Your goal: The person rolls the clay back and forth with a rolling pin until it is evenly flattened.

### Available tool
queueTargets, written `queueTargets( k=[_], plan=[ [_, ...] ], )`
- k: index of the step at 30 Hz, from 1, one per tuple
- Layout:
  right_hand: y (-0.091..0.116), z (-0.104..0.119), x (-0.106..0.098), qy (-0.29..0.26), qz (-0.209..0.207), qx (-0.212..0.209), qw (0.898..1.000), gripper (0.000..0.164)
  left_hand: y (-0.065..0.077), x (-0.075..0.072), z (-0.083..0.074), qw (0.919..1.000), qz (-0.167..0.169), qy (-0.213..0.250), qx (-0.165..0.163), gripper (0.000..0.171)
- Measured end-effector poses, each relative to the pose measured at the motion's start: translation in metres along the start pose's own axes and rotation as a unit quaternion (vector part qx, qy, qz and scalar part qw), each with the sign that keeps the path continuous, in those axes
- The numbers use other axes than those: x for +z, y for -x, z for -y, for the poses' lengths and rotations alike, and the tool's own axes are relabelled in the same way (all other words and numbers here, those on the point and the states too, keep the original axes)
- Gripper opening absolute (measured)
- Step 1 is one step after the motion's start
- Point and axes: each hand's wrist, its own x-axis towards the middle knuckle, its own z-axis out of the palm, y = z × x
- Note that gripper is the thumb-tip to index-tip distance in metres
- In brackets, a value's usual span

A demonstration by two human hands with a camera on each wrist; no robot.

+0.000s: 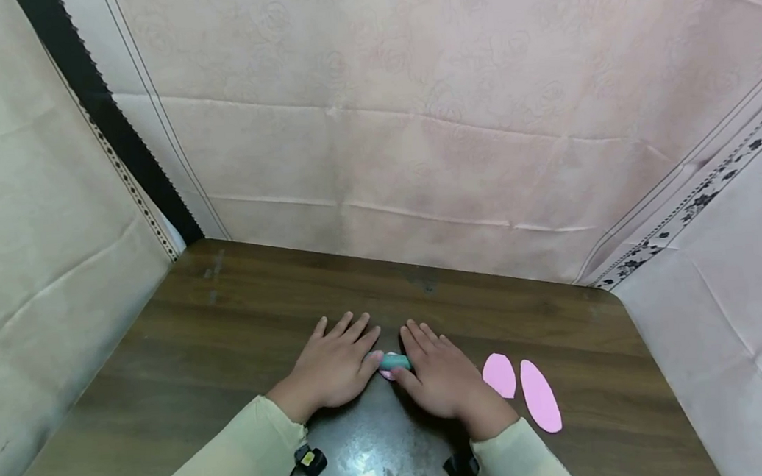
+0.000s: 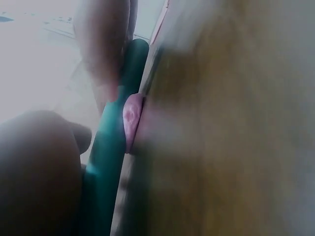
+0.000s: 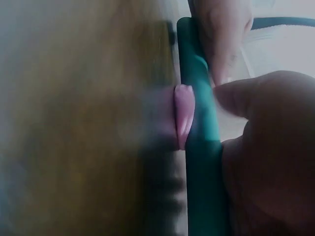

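Note:
A smooth green rod [image 1: 396, 361], like a small rolling pin, lies across the table between my two hands. My left hand [image 1: 337, 363] rests palm down over its left end with the fingers straight. Over the right end my right hand [image 1: 440, 374] lies flat too, fingers extended forward. Under the middle of the rod sits a small lump of pink dough [image 3: 184, 113], which looks like modelling clay. From the left side, the same pink lump [image 2: 131, 118] shows pressed between the rod [image 2: 106, 142] and the tabletop. The hands cover both rod ends in the head view.
Two flat pink pieces, a shorter one [image 1: 500, 376] and a longer oval one [image 1: 541, 396], lie right of my right hand on the brown wooden table [image 1: 259, 291]. Pale patterned cloth [image 1: 381, 142] hangs behind the table and at both sides.

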Motion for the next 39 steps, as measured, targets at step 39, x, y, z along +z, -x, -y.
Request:
queueTargets(
  k=[39],
  plan=[
    [-0.071,-0.038,-0.018,-0.021,0.033,0.044,0.998,0.075,-0.08,-0.014,0.033,0.9964,0.022,0.068,-0.046,0.072]
  ],
)
